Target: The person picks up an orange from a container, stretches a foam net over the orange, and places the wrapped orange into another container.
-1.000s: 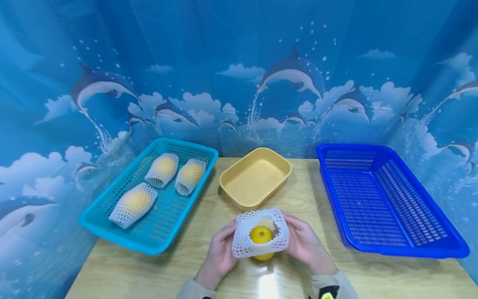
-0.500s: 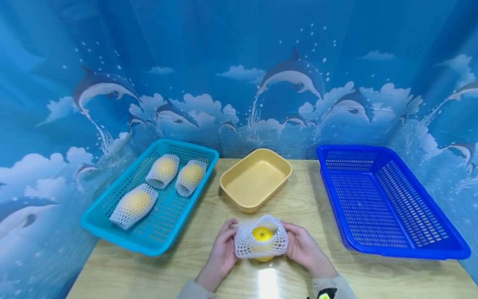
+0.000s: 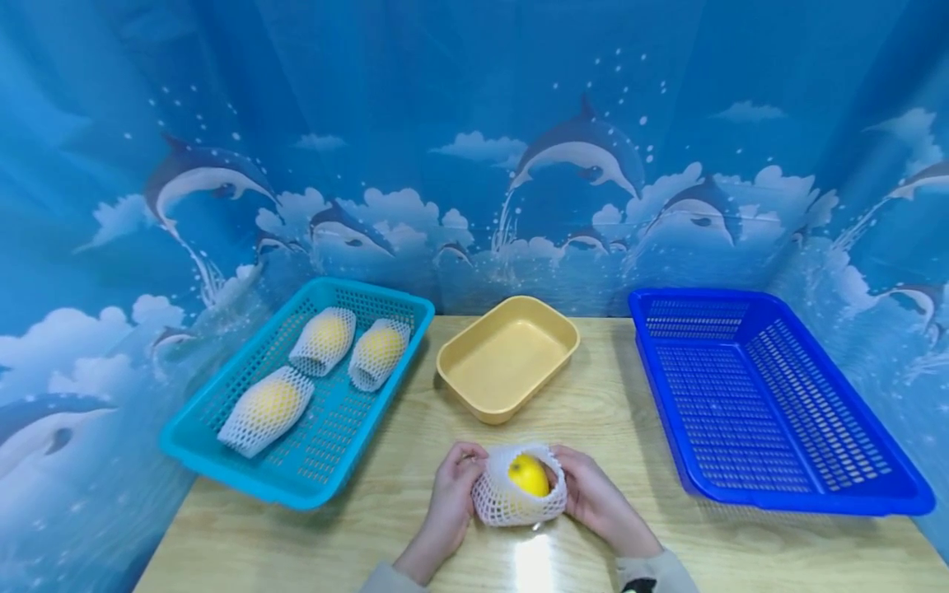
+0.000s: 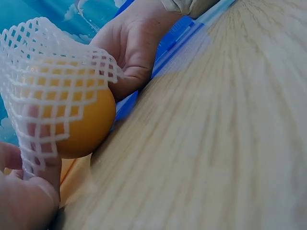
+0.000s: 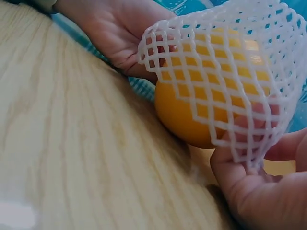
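A white foam net sleeve [image 3: 495,501] is drawn over a round yellow-orange fruit [image 3: 530,476] near the table's front middle. My left hand [image 3: 447,500] pinches the sleeve's left side, while my right hand [image 3: 599,498] holds the opposite side of the rim. Through the wide mouth the fruit's top shows in the head view. In both wrist views the mesh [image 4: 57,96] covers the upper fruit and its lower part [image 5: 184,117] bulges out bare, close over the wood. Some right-hand fingers are hidden behind the sleeve in the head view.
A teal basket [image 3: 311,492] at the left holds three netted yellow fruits [image 3: 273,403]. Behind the hands stands a tan plastic basin [image 3: 511,354]. The deep blue basket [image 3: 726,412] is at the right, and a dolphin-print curtain [image 3: 474,123] hangs along the back.
Both hands have lowered the net sleeve toward the table, so it now surrounds more of the fruit. The fruit's bottom no longer shows below it in the head view, and the fruit has tilted.
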### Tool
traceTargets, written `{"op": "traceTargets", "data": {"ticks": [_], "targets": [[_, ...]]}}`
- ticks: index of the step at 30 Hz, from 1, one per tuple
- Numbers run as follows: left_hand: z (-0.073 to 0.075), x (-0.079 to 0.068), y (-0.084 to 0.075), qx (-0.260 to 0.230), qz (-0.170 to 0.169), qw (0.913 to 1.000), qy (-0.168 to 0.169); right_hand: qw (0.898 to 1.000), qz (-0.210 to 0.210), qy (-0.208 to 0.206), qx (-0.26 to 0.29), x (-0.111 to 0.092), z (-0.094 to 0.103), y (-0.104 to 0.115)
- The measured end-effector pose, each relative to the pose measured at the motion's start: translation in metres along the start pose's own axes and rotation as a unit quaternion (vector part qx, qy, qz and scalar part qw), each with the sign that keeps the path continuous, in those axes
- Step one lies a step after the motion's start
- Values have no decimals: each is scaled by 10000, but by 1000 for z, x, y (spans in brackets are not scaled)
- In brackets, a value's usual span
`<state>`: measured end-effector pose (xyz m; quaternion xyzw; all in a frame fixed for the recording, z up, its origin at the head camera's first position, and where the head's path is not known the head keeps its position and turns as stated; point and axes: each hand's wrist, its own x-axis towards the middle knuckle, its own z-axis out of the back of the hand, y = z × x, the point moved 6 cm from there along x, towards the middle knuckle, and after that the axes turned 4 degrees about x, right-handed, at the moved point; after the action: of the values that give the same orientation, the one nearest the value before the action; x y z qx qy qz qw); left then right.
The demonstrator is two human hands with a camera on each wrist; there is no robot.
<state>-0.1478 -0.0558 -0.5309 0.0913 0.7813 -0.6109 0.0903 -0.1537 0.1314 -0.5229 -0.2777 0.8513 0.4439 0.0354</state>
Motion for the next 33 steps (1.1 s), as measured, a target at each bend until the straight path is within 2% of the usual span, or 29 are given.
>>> {"op": "traceTargets", "data": {"ticks": [5,11,13,15,19,21,23,25,28,30,32,33], "targets": [[-2,0,-2,946,-319,9949,-104,9981,-120,-488,-355,0,3,-3],[-4,-4,-6,1580,-865,9834,-204,9970,-78,-645,-413,0,2,-2],[-4,-6,-7,1752,-1140,9776,-255,9966,-83,-689,-434,-1,2,-2],[-4,-8,-10,1975,-1535,9677,-313,9963,-90,-716,-457,-1,1,-2],[-3,-13,-17,2582,-2324,9362,-535,9965,-101,-679,-468,-1,1,-3],[-3,-16,-20,2743,-2626,9234,-567,9969,-88,-627,-472,-1,1,-3],[-5,-20,-23,2685,-3008,9142,-412,9971,-76,-580,-482,-1,1,-3],[-10,-24,-27,2561,-3527,8999,-119,9971,-60,-570,-494,0,1,-3],[-23,-31,-31,2488,-4339,8651,378,9970,-43,-586,-497,0,1,-3],[-32,-33,-33,2603,-4757,8386,523,9967,-30,-614,-537,0,2,-4],[-38,-34,-33,2733,-4957,8226,547,9962,-15,-640,-592,1,2,-4],[-40,-34,-33,2764,-4995,8193,541,9959,-9,-656,-617,1,3,-4]]}}
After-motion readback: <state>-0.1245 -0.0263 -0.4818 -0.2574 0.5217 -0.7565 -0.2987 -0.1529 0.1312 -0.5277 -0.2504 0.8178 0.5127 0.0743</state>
